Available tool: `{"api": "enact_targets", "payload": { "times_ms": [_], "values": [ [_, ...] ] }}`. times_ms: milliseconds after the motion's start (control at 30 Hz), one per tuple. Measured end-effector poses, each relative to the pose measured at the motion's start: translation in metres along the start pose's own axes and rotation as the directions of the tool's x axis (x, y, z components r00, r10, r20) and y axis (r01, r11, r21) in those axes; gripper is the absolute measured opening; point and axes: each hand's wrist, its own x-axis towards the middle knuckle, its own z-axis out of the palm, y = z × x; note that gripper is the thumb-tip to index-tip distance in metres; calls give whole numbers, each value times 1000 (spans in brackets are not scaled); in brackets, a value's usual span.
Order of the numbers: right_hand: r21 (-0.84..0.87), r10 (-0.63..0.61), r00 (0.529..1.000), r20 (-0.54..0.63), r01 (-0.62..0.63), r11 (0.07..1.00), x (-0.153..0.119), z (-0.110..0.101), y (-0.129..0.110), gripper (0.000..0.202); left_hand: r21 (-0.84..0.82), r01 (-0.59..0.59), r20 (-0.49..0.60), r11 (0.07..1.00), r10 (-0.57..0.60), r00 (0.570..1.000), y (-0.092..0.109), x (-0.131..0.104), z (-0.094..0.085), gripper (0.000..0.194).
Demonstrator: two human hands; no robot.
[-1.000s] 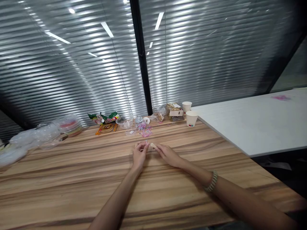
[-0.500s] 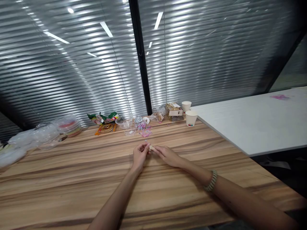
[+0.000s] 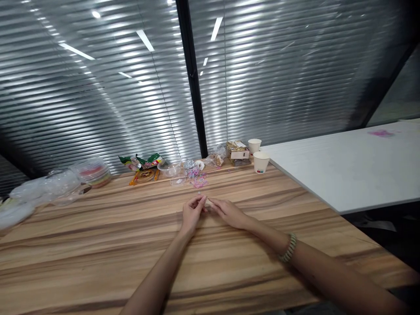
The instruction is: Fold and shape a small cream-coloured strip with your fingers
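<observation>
My left hand (image 3: pixel 192 213) and my right hand (image 3: pixel 229 214) meet over the middle of the wooden table (image 3: pixel 131 262). Between their fingertips is a small cream-coloured piece (image 3: pixel 208 203), partly covered by the fingers and too small to name. Thumb and fingers of both hands are closed on it. A braided bracelet (image 3: pixel 288 248) circles my right forearm. Just beyond the hands lies a tiny bead (image 3: pixel 198 193), with a scatter of pink and purple beads (image 3: pixel 197 180) farther back.
Along the table's back edge stand two paper cups (image 3: pixel 261 162), a small box (image 3: pixel 238 150), clear plastic bowls (image 3: pixel 169 167) and a green snack bag (image 3: pixel 141 162). Stacked containers (image 3: pixel 95 172) and plastic bags (image 3: pixel 46 190) lie left. A white table (image 3: pixel 344 170) adjoins on the right.
The fingertips have shifted very slightly around the cream-coloured piece, which shows a little less. Both arms stay nearly in place.
</observation>
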Motion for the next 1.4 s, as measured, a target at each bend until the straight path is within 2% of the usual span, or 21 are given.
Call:
{"api": "enact_targets", "payload": {
  "times_ms": [167,467,733,833,1000,1200,1267,1400],
  "values": [
    [43,18,999,-30,-17,999,0,1,3,37,52,-79,47,996,76,996,-1,-1,0,29],
    [153,30,995,-95,-15,988,2,4,7,35,137,-192,60,972,185,981,0,-5,1,23],
    [191,44,987,-155,-14,982,2,5,5,32,396,-376,136,838,352,926,3,-15,2,14],
    [170,67,984,-167,-38,985,2,4,4,33,447,-367,106,816,359,927,3,-17,2,14],
    [148,67,984,-165,-43,988,1,4,3,32,427,-279,26,860,297,955,3,-19,5,15],
    [148,67,985,-160,-43,988,1,4,1,31,447,-298,3,843,332,943,3,-20,6,14],
    [147,66,985,-158,-43,988,1,3,1,31,438,-300,21,848,324,946,2,-19,6,14],
    [152,57,988,-147,-35,988,0,2,0,30,386,-305,130,870,276,952,3,-17,7,15]
  ]
}}
